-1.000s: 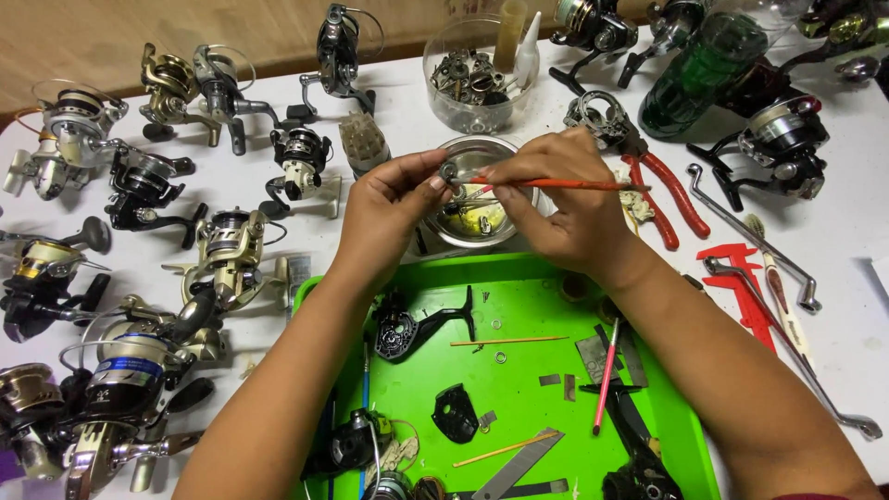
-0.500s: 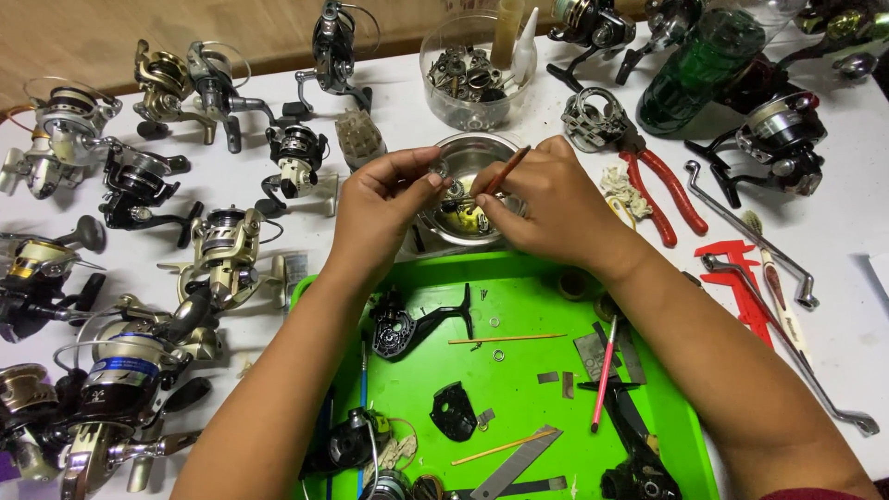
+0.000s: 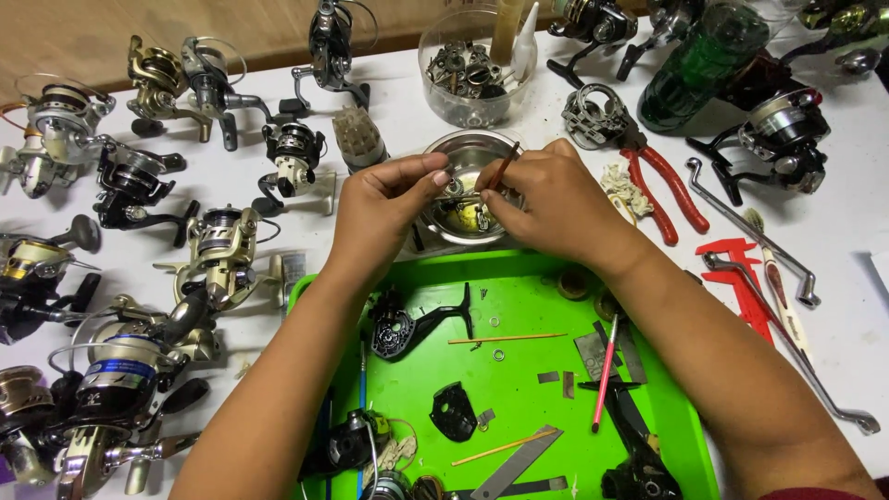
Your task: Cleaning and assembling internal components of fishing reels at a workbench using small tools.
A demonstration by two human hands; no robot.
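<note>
Here we hold a small metal part [image 3: 451,188] pinched in our left hand [image 3: 384,208] over the steel bowl [image 3: 460,148], while our right hand [image 3: 546,204] grips a thin brush [image 3: 505,167], its shaft slanting up-right, tip toward the part. Behind the bowl stands a clear tub of parts [image 3: 472,69]; a green bottle [image 3: 699,60] lies to the right.

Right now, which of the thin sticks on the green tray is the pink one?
The pink stick lies near the tray's right side, almost upright in the picture. The other sticks are wood-coloured and lie closer to level.
</note>
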